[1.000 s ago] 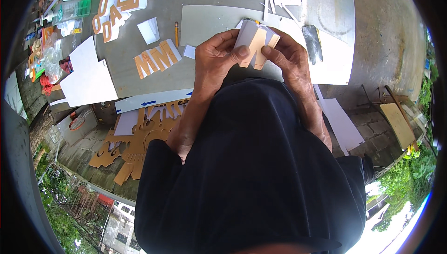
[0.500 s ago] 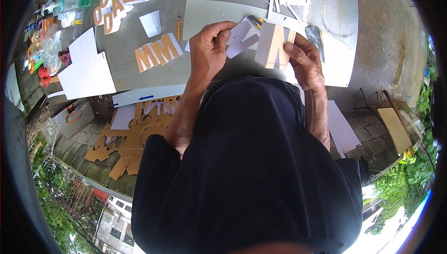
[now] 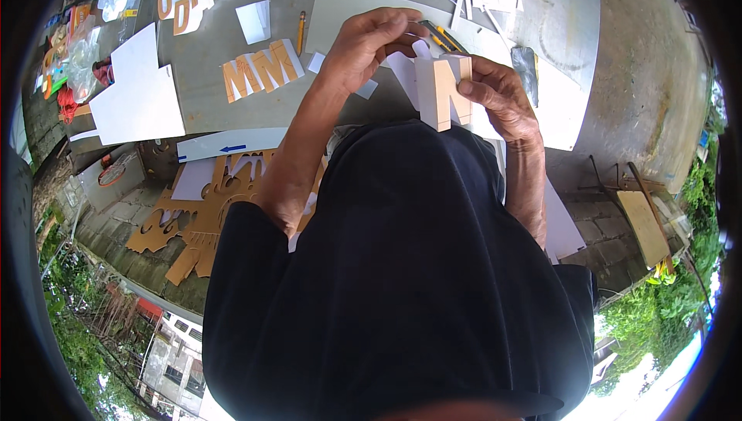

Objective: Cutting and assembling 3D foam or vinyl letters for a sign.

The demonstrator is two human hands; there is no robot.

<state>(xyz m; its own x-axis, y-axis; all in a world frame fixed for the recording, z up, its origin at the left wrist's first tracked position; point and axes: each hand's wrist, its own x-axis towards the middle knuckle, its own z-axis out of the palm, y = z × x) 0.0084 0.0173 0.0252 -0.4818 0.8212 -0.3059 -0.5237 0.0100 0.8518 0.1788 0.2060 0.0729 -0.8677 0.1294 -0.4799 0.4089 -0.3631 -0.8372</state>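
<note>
Brown-faced block letter (image 3: pixel 443 95), long axis near-far; right hand (image 3: pixel 502 100) pinching its right edge; left hand (image 3: pixel 365 44) far-left, fingers' grip unclear.

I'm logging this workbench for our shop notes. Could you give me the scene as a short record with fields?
Right hand: grips a tan-faced, white-sided letter block, thumb against it
Left hand: raised beside the block; hold unclear
Near left hand: white cut piece, yellow-and-black cutter
Left of hands: two tan-faced letters side by side, pencil
Surface: grey table
</note>
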